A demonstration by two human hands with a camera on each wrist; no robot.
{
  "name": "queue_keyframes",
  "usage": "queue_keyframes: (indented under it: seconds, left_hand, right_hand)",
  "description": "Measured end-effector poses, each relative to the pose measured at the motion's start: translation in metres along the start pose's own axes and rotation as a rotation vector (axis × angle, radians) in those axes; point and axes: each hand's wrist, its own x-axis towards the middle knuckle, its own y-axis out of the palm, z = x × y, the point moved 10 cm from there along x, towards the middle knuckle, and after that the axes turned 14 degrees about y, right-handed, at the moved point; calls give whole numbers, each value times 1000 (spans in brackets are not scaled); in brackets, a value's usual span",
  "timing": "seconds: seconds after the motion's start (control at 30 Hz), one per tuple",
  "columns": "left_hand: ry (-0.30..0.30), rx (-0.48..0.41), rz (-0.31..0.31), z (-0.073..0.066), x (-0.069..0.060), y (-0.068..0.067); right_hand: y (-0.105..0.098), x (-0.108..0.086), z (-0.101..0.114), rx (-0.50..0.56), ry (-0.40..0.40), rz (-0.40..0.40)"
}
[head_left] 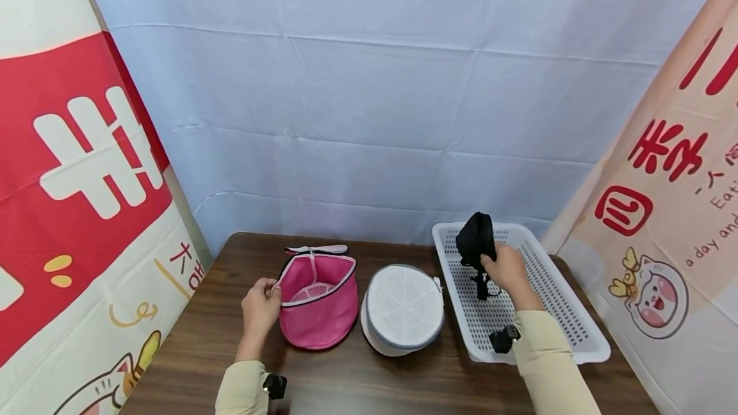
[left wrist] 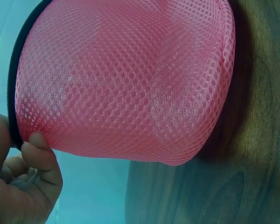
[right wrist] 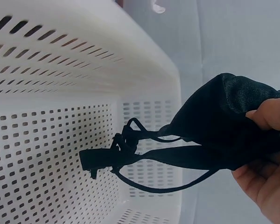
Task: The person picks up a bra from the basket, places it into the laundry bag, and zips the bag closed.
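Note:
A pink mesh laundry bag (head_left: 319, 325) stands on the table with its zipped top open. My left hand (head_left: 261, 309) pinches the bag's rim at the left side; in the left wrist view the thumb and fingers meet at the dark zipper edge (left wrist: 13, 84). With my right hand (head_left: 510, 274) I grip a black bra (head_left: 477, 239) by its cup, up over the white basket (head_left: 452, 319). Its straps and band (right wrist: 177, 158) dangle down toward the basket's inside in the right wrist view.
A round white mesh laundry bag (head_left: 405, 306) with grey trim stands between the pink bag and the basket. The brown wooden table (head_left: 196, 351) ends at a pale blue cloth backdrop (head_left: 357, 114). Printed curtains hang at the left and right.

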Motion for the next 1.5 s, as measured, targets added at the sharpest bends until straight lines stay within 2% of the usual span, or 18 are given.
queue_keyframes:
  seconds: [0.3,0.7,0.97,1.23,1.5]
  left_hand:
    - [17,11,-33,1,-1,-4]
    - [4,5,-32,5,-3,-4]
    - [-11,-1,-21,7,-4,-3]
    - [-13,-1,-42,8,-5,-6]
    - [-15,-2,-58,7,-6,-6]
  right_hand:
    - [-10,-4,16,11,-71,-78]
    - [-19,-9,38,62,-58,-52]
    - [-27,-13,55,98,-106,-94]
    - [-31,-19,70,121,-166,-156]
    - [-30,-23,85,165,-208,-156]
